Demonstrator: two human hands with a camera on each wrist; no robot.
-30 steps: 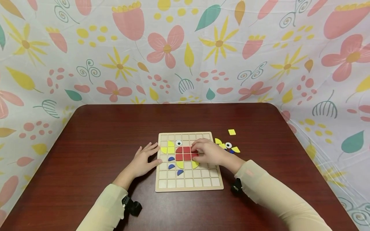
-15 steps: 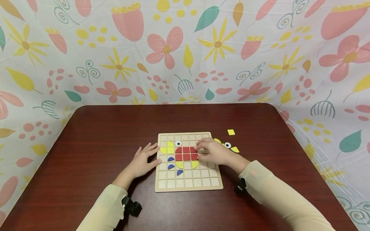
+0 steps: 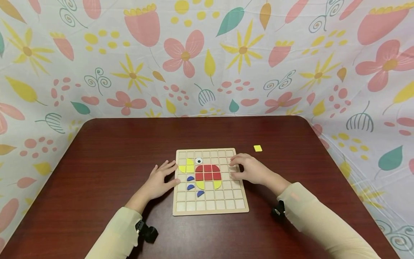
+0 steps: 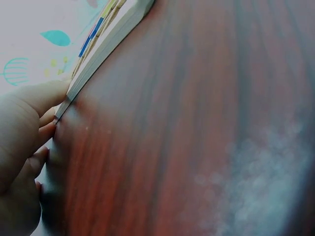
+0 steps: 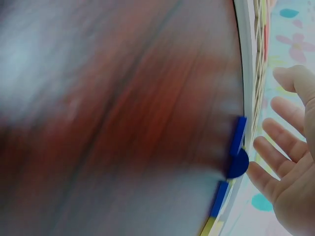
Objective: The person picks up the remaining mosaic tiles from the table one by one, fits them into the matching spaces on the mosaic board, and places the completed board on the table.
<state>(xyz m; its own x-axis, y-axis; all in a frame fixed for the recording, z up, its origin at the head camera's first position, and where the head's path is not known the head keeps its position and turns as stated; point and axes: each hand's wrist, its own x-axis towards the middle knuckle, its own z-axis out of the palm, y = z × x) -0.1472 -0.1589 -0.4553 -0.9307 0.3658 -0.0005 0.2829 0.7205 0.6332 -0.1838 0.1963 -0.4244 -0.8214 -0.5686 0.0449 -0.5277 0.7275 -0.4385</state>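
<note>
A wooden grid board (image 3: pixel 211 205) lies on the table. On it are a block of red pieces (image 3: pixel 208 176), several yellow pieces (image 3: pixel 190 167), a round white eye piece (image 3: pixel 198 161) and blue half-circle pieces (image 3: pixel 191 187). My left hand (image 3: pixel 160 182) rests at the board's left edge, its fingers and thumb touching the rim. Over the board's right edge is my right hand (image 3: pixel 253 171), thumb and fingers apart, with nothing between them. In the right wrist view its fingers are loosely spread near a blue half-circle piece (image 5: pixel 238 164) beside the board.
A yellow square piece (image 3: pixel 257 148) lies on the dark wooden table (image 3: pixel 136 136), beyond the board's right corner. Other loose pieces right of the board are hidden by the right hand in the head view. A flowered cloth (image 3: pixel 194 90) stands behind the table.
My right hand has moved right, off the red pieces to the board's right edge, uncovering a rounded red piece at their upper right. My left hand has stayed in place.
</note>
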